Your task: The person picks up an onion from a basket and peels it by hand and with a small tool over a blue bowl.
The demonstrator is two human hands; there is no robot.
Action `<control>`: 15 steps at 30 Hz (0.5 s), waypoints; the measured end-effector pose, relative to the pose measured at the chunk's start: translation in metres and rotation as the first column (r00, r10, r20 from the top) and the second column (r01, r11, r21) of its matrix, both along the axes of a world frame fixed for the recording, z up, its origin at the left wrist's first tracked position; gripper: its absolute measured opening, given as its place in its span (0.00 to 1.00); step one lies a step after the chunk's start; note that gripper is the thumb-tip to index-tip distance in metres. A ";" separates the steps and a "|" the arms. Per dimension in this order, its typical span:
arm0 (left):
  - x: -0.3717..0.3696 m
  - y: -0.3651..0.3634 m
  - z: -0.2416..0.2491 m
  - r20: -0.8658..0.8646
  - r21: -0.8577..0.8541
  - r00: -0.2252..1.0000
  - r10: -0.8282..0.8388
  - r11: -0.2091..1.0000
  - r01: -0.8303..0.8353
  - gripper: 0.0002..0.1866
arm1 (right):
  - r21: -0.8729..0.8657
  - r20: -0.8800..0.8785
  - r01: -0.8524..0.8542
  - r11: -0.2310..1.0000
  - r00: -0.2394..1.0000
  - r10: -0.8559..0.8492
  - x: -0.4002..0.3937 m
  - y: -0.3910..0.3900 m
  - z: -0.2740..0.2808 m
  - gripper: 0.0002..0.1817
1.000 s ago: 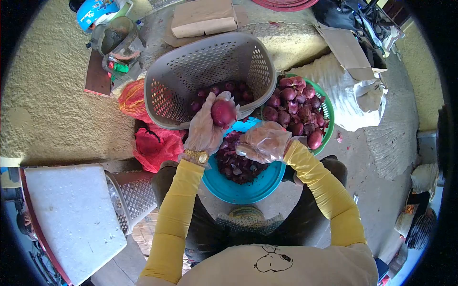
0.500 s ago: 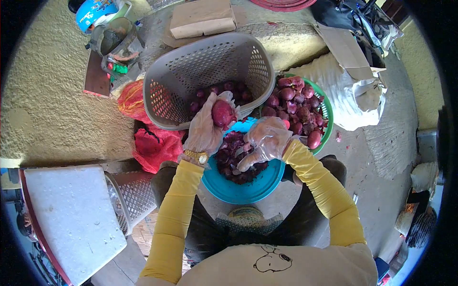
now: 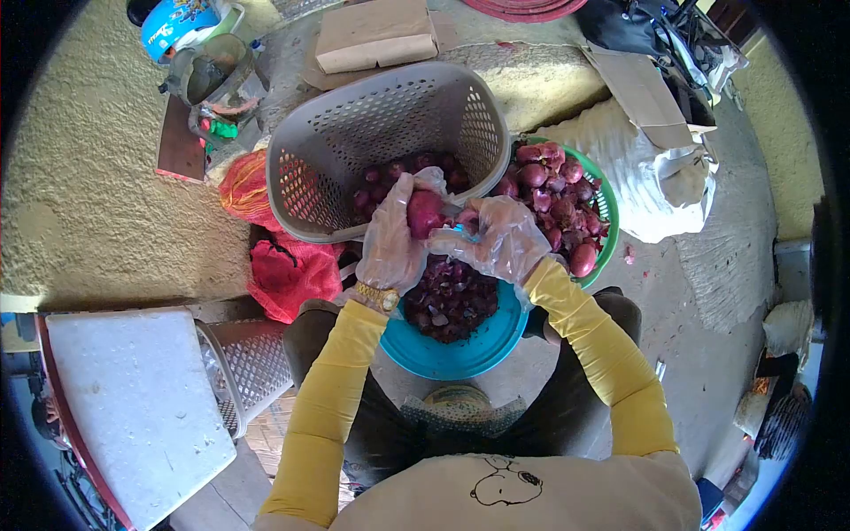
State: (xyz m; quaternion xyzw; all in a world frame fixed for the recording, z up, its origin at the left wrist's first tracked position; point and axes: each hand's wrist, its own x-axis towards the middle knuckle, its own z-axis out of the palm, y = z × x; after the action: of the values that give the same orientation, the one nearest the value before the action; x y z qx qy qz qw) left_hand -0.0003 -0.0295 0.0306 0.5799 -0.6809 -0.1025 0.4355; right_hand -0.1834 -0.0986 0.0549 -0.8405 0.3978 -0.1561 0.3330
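In clear plastic gloves, both of my hands work close together above a blue basin. My left hand grips a red onion. Against the onion's right side, my right hand is closed on what looks like a small knife; only a short grey piece shows, and the fingers hide most of it. Dark purple onion skins lie in the basin below. Beyond my left hand stands a grey perforated basket with onions at its bottom. A green basket heaped with red onions is right of my right hand.
Red mesh sacks lie left of the grey basket. A white foam lid and a second perforated basket are at lower left. Cardboard lies at the back, and a white sack at the right.
My right hand has risen from over the skins in the basin to the onion. The onion in my left hand has shifted slightly right, and the two hands now meet.
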 end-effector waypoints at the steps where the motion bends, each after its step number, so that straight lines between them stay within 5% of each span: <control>1: 0.000 -0.002 -0.003 0.001 0.001 1.000 -0.001 1.000 0.001 0.24 | 0.001 0.001 0.001 1.000 1.000 -0.001 0.000 0.000 -0.003 0.38; 2: 0.000 -0.006 -0.006 -0.150 0.057 0.987 -0.049 0.997 0.059 0.16 | -0.005 0.027 0.001 1.000 1.000 -0.001 0.000 0.001 -0.005 0.39; 4: -0.004 -0.009 -0.010 -0.300 0.102 0.950 -0.089 0.987 0.124 0.18 | -0.013 0.053 0.003 1.000 0.999 -0.003 0.000 0.000 -0.005 0.39; 6: -0.011 -0.009 -0.001 -0.892 0.160 0.451 0.002 0.936 0.314 0.20 | 0.045 0.023 0.001 0.999 1.000 -0.002 0.000 -0.001 -0.002 0.38; 7: -0.013 -0.010 0.000 -0.893 0.160 0.451 0.002 0.936 0.314 0.20 | 0.045 0.022 0.001 0.999 1.000 -0.002 0.000 -0.001 0.000 0.38; 9: -0.016 -0.009 0.000 -0.964 0.116 0.265 0.028 0.938 0.325 0.21 | 0.052 0.011 -0.002 0.999 1.000 0.001 0.000 0.000 0.004 0.36; 13: -0.013 -0.009 -0.006 -0.954 0.151 0.298 0.046 0.928 0.340 0.21 | 0.004 -0.013 -0.020 1.000 1.000 0.020 0.000 -0.001 0.000 0.33; 15: -0.012 -0.011 -0.013 -0.988 0.093 0.148 0.039 0.923 0.373 0.20 | -0.024 -0.035 -0.059 0.998 0.998 0.058 0.000 -0.001 0.001 0.29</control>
State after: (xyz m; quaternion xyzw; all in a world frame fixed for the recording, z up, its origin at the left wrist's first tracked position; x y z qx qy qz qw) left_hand -0.0125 -0.0409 0.0175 0.3566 -0.2731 -0.6070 0.6556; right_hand -0.1835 -0.1000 0.0562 -0.8585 0.3768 -0.1366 0.3198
